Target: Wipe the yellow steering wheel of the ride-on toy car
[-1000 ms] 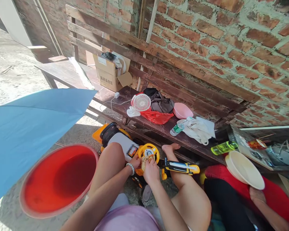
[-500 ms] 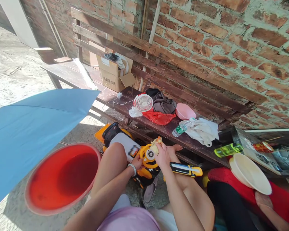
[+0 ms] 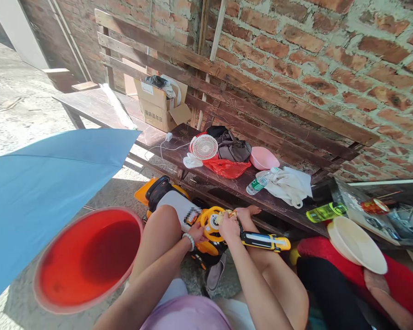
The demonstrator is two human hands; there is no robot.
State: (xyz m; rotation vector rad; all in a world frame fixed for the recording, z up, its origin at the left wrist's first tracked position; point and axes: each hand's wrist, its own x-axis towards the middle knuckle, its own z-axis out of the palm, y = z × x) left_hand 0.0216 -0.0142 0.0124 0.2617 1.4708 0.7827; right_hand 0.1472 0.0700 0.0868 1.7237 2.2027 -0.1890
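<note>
A yellow toy steering wheel (image 3: 205,219) with a white hub sits between my knees, part of a black and yellow ride-on toy (image 3: 158,190). My left hand (image 3: 196,233), with a white bead bracelet on the wrist, is closed on the wheel's left side. My right hand (image 3: 229,228) is closed around a crumpled cream and orange cloth (image 3: 231,213), pressed at the right of the hub. The hand hides much of the cloth. Beside it a black, white and yellow bar (image 3: 263,240) reaches across my right leg.
A red basin (image 3: 89,256) with liquid stands at left, under a blue canopy (image 3: 51,183). The wooden bench (image 3: 179,158) bears a fan (image 3: 204,146), bags, a water bottle (image 3: 257,182) and a cardboard box (image 3: 153,107). At right, another person's hand (image 3: 375,282) touches a cream basin (image 3: 354,243).
My right hand has come down with the cloth, from raised above the wheel to close against its right side. My left hand keeps its place on the wheel.
</note>
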